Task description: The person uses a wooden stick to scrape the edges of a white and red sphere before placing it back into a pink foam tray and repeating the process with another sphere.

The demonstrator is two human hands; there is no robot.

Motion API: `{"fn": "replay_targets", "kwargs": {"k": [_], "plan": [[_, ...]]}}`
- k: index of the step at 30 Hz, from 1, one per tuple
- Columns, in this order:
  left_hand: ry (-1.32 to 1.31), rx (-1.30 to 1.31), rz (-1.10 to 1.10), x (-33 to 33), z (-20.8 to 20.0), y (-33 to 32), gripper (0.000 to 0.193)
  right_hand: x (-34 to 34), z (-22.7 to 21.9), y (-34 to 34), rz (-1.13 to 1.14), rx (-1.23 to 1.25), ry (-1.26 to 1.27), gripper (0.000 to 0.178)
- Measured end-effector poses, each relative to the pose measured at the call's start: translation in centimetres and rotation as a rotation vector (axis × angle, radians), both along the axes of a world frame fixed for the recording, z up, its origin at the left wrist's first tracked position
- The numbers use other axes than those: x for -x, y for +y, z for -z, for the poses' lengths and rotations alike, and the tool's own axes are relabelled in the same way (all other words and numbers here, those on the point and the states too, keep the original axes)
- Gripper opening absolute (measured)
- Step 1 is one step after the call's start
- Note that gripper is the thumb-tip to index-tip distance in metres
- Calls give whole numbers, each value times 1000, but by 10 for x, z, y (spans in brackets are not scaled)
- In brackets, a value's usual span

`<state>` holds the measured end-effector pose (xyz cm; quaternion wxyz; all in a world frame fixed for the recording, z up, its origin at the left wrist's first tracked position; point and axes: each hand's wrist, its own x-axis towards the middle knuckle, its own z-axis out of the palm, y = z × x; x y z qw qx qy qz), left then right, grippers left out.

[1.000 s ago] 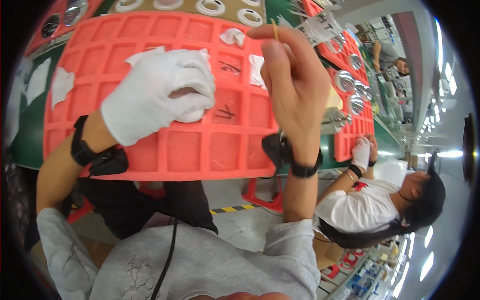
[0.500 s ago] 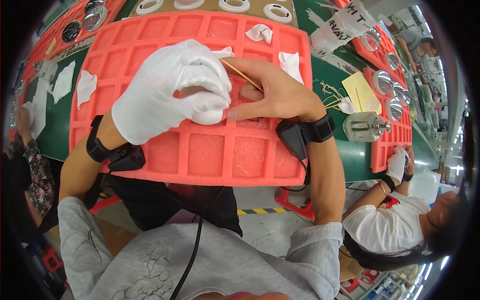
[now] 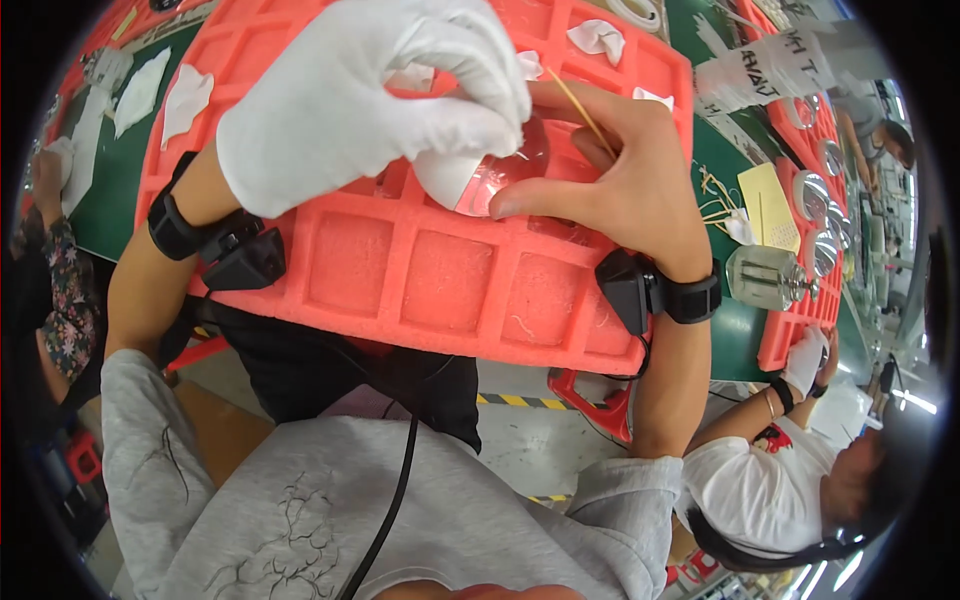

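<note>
My left hand (image 3: 370,110), in a white glove, pinches the top edge of a clear round glass disc (image 3: 497,178) over a compartment of the orange-red foam tray (image 3: 440,290). My bare right hand (image 3: 620,180) grips a thin wooden stick (image 3: 572,96) between its fingers. Its thumb tip presses the disc's lower right edge. Both wrists wear black bands with small black boxes. The disc's upper left part is hidden behind the gloved fingers.
White cloth scraps (image 3: 597,36) lie in the tray's far compartments. On the green table (image 3: 100,205) to the right are a yellow paper (image 3: 767,205), a small glass jar (image 3: 765,277) and a second red tray of round metal parts (image 3: 815,190). A seated person's gloved hand (image 3: 803,360) is lower right, and another person's patterned sleeve (image 3: 60,290) is at left.
My right hand came down from above the tray with the stick and now meets the gloved left hand at the disc. The tray and hands fill more of the view.
</note>
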<state>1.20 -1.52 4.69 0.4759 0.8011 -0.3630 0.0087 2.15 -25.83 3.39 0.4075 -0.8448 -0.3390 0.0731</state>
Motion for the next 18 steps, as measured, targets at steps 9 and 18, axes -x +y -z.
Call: {"fn": "replay_targets", "kwargs": {"k": [9, 18], "plan": [[-338, 338, 372, -14, 27, 13, 12, 1, -1, 3, 17, 44, -94, 73], [-285, 344, 338, -10, 28, 12, 10, 2, -2, 1, 24, 88, -83, 76]]}}
